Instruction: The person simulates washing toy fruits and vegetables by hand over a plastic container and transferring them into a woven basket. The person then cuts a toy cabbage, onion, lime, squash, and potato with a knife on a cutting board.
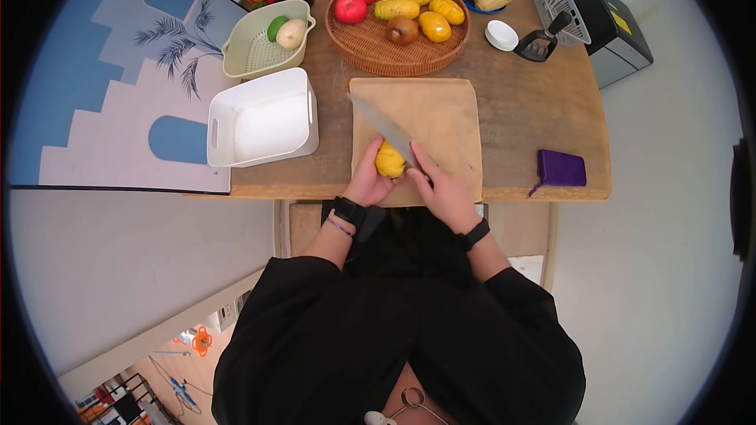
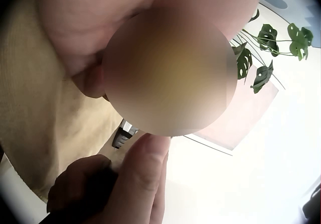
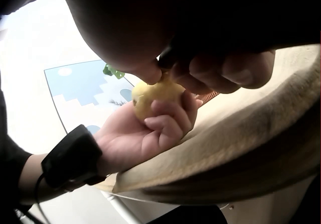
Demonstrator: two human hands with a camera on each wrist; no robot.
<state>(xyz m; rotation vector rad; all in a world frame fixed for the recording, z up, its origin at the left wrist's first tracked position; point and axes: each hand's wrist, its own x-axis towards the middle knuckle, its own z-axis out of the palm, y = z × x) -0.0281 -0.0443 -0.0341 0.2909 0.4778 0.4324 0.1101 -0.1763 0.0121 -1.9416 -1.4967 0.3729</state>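
Observation:
My left hand (image 1: 367, 179) holds a rounded yellow, potato-like vegetable (image 1: 390, 160) over the near part of a tan board (image 1: 441, 110). In the right wrist view, left fingers curl around the yellow vegetable (image 3: 158, 96) from below. My right hand (image 1: 446, 195) grips a large kitchen knife (image 1: 380, 120) by its handle, the blade slanting away to the far left and passing over the vegetable in the head view. The right thumb and fingers sit right at the vegetable's top in the right wrist view. A blurred disc hides the middle of the left wrist view.
A wicker tray (image 1: 346, 41) of yellow, red and brown produce stands beyond the board. To the left are a white bin (image 1: 264, 122) and a pale green colander (image 1: 244, 35). A purple pouch (image 1: 562, 168) lies near the right edge; a black-handled tool (image 1: 539, 46) lies farther back.

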